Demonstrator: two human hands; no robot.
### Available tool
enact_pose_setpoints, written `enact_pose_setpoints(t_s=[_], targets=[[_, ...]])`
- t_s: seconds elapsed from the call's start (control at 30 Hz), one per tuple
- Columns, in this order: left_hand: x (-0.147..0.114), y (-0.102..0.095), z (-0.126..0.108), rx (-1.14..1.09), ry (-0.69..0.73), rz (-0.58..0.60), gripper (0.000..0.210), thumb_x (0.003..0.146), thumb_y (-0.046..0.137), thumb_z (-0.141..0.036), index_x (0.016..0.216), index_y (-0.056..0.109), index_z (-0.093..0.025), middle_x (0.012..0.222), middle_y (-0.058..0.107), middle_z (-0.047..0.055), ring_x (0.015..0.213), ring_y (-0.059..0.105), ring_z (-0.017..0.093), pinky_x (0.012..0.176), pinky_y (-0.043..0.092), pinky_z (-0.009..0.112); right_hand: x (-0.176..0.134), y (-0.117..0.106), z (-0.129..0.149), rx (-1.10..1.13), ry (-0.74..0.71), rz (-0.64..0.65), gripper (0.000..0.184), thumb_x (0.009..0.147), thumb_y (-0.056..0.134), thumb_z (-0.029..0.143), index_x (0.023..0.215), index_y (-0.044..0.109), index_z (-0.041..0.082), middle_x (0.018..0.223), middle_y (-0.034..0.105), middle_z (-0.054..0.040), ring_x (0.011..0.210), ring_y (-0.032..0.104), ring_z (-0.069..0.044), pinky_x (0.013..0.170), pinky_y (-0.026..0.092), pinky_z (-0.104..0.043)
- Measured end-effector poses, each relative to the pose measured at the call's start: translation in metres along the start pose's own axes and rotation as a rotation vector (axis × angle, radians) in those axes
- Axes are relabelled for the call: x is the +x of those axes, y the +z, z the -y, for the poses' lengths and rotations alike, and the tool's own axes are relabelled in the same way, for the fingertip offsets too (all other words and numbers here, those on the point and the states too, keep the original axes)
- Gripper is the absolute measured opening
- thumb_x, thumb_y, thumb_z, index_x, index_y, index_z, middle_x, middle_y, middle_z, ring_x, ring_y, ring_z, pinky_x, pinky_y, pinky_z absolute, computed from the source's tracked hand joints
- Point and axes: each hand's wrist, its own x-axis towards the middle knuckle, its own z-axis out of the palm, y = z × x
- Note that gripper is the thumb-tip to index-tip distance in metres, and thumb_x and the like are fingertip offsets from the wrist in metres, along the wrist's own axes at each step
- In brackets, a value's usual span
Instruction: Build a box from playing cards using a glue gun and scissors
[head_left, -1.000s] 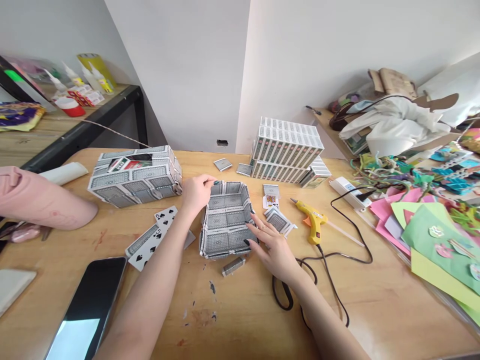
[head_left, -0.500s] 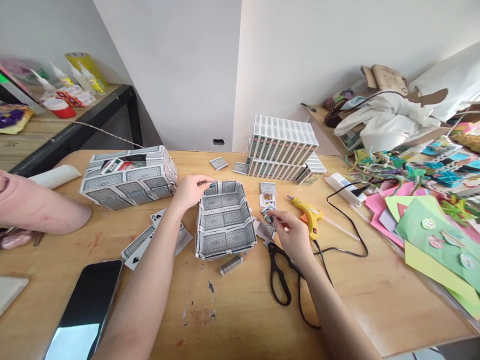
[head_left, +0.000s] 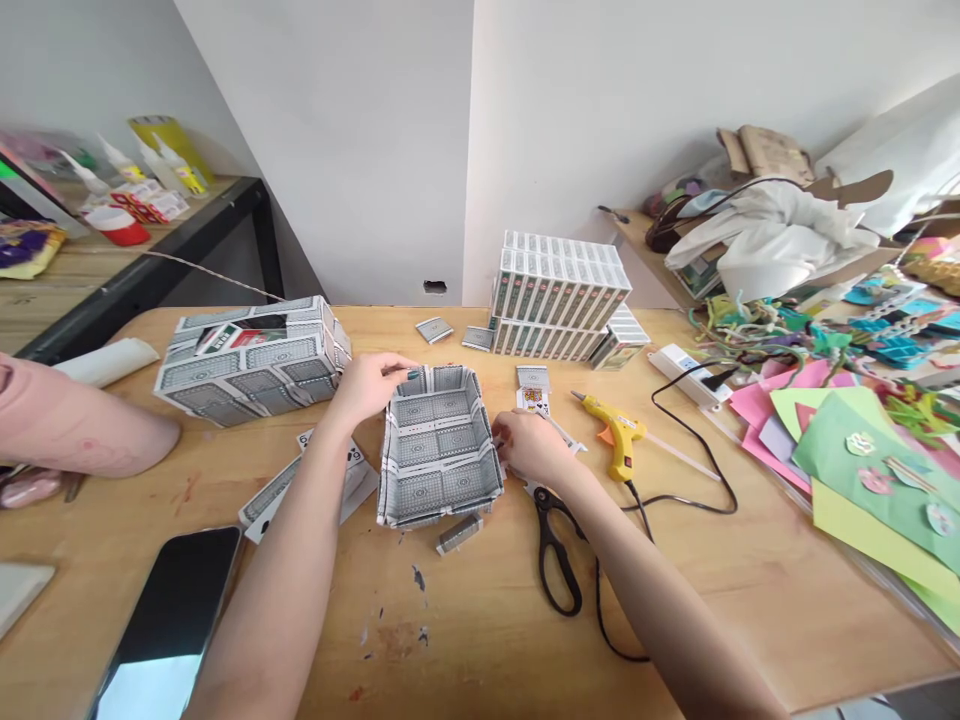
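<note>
Soft, bright light is filling the room, seemingly coming from two o'clock, where the white cloth (head_left: 889, 135) is showing palest. At ten, the space under the shelf (head_left: 199, 226) is sinking into grey shadow. The phone (head_left: 169, 610) at eight is carrying a pale patch, glare or screen light being indistinguishable. Wide-angle distortion is stretching the pink bottle (head_left: 86, 420) at nine and the forearms (head_left: 289, 580) at seven and five. The card-covered tray (head_left: 441, 443) at centre is looking fairly crisp.
</note>
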Motion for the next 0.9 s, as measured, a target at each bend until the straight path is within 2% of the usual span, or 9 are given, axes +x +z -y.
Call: enact_pose_setpoints(t_s=[0.2, 0.3, 0.4, 0.5, 0.67, 0.77, 0.9], targets=[[-0.001, -0.003, -0.002, -0.035, 0.012, 0.072, 0.025, 0.074, 0.055, -0.027, 0.092, 0.070, -0.018, 0.095, 0.071, 0.005, 0.087, 0.064, 0.021, 0.079, 0.048, 0.031, 0.001, -0.020, -0.010, 0.131, 0.069, 0.009, 0.013, 0.071, 0.056, 0.018, 0.072, 0.069, 0.021, 0.077, 0.069, -0.0011, 0.073, 0.060, -0.015, 0.061, 0.039, -0.023], [-0.001, -0.003, -0.004, 0.013, 0.026, 0.087, 0.026, 0.075, 0.052, -0.024, 0.094, 0.070, -0.019, 0.097, 0.071, 0.005, 0.089, 0.064, 0.021, 0.081, 0.047, 0.033, 0.000, -0.037, -0.016, 0.250, 0.084, -0.129, 0.014, 0.072, 0.057, 0.021, 0.071, 0.071, 0.022, 0.075, 0.069, -0.0003, 0.069, 0.061, -0.014, 0.062, 0.041, -0.023], [-0.002, -0.001, -0.007, 0.042, 0.063, 0.123, 0.028, 0.076, 0.050, -0.020, 0.097, 0.070, -0.021, 0.101, 0.070, 0.004, 0.093, 0.063, 0.021, 0.084, 0.046, 0.033, 0.006, -0.045, -0.011, 0.457, 0.078, -0.285, 0.016, 0.074, 0.055, 0.023, 0.077, 0.070, 0.021, 0.070, 0.069, -0.0003, 0.065, 0.062, -0.014, 0.061, 0.044, -0.024], [-0.002, 0.001, -0.008, 0.010, 0.070, 0.164, 0.027, 0.076, 0.051, -0.021, 0.095, 0.070, -0.021, 0.100, 0.070, 0.004, 0.091, 0.063, 0.020, 0.083, 0.046, 0.032, 0.024, -0.038, 0.006, 0.585, -0.038, -0.318, 0.016, 0.075, 0.053, 0.021, 0.079, 0.069, 0.020, 0.072, 0.070, -0.0002, 0.067, 0.063, -0.013, 0.063, 0.046, -0.024], [-0.002, 0.004, -0.008, -0.064, 0.052, 0.202, 0.025, 0.074, 0.055, -0.022, 0.093, 0.071, -0.019, 0.097, 0.071, 0.004, 0.089, 0.063, 0.020, 0.083, 0.046, 0.032, 0.059, -0.012, 0.026, 0.538, -0.139, -0.394, 0.013, 0.074, 0.057, 0.021, 0.077, 0.069, 0.021, 0.083, 0.071, -0.0013, 0.078, 0.063, -0.016, 0.070, 0.047, -0.028], [-0.001, 0.006, -0.007, -0.084, 0.038, 0.203, 0.025, 0.074, 0.055, -0.022, 0.093, 0.071, -0.019, 0.097, 0.071, 0.004, 0.091, 0.064, 0.020, 0.084, 0.046, 0.032, 0.069, 0.000, 0.024, 0.561, -0.119, -0.459, 0.012, 0.074, 0.058, 0.022, 0.075, 0.070, 0.021, 0.085, 0.071, -0.0024, 0.086, 0.061, -0.018, 0.073, 0.047, -0.030], [-0.001, 0.007, -0.006, -0.096, 0.031, 0.205, 0.024, 0.074, 0.055, -0.021, 0.093, 0.071, -0.020, 0.097, 0.071, 0.004, 0.089, 0.064, 0.019, 0.083, 0.047, 0.031, 0.072, 0.008, 0.017, 0.616, -0.073, -0.456, 0.013, 0.075, 0.058, 0.024, 0.075, 0.070, 0.021, 0.085, 0.071, -0.0028, 0.084, 0.062, -0.018, 0.071, 0.048, -0.030]])
